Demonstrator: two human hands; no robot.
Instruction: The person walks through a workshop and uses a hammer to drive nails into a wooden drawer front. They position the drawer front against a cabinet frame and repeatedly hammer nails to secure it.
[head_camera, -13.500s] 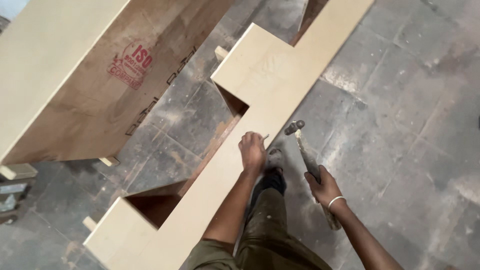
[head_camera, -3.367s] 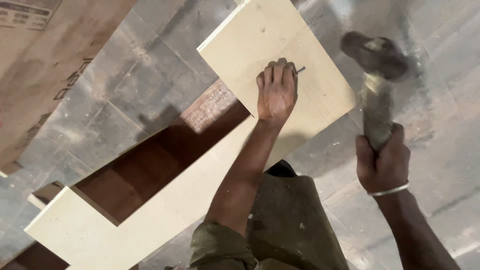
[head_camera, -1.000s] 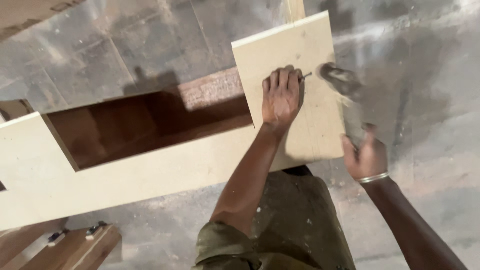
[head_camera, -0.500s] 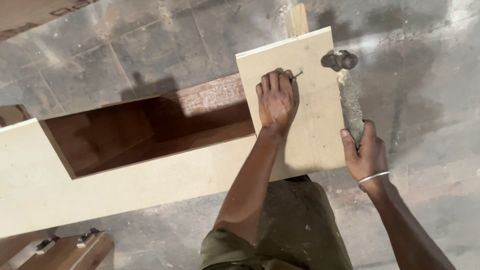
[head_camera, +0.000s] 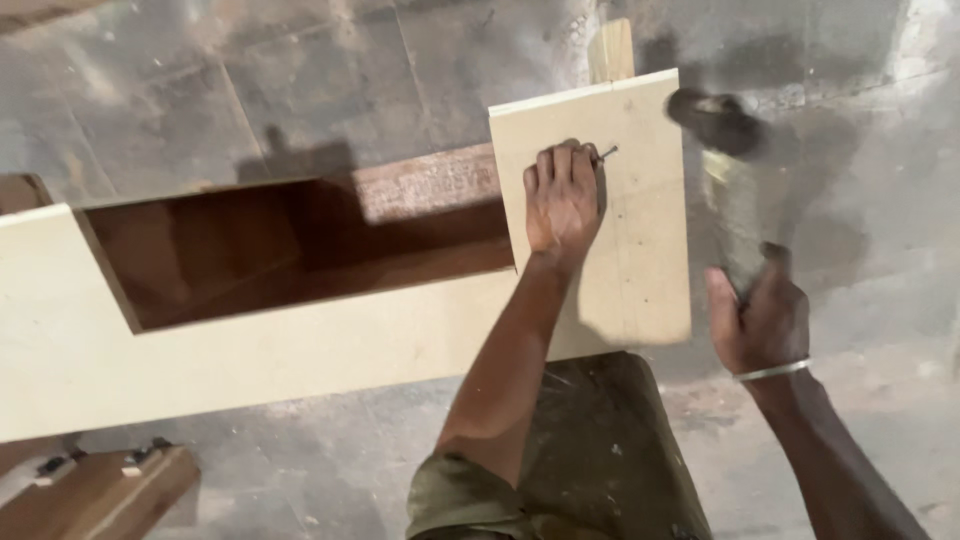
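Note:
My left hand (head_camera: 561, 196) rests on a pale plywood panel (head_camera: 640, 260) and pinches a small nail (head_camera: 606, 153) upright near the panel's far end. My right hand (head_camera: 758, 318), with a metal bangle on the wrist, grips the handle of a hammer (head_camera: 722, 160). The hammer's head is blurred and raised to the right of the nail, off the panel's right edge. The panel has a long rectangular cut-out (head_camera: 300, 250) showing dark brown wood inside.
The concrete floor (head_camera: 860, 120) is grey and dusty all around. A wooden strip (head_camera: 610, 50) sticks out beyond the panel's far edge. A brown wooden piece with metal fittings (head_camera: 110, 480) lies at the lower left. My trouser leg (head_camera: 600, 450) is below the panel.
The hammer has swung away to the right and up from the nail. My left hand still holds the nail in the same spot on the panel.

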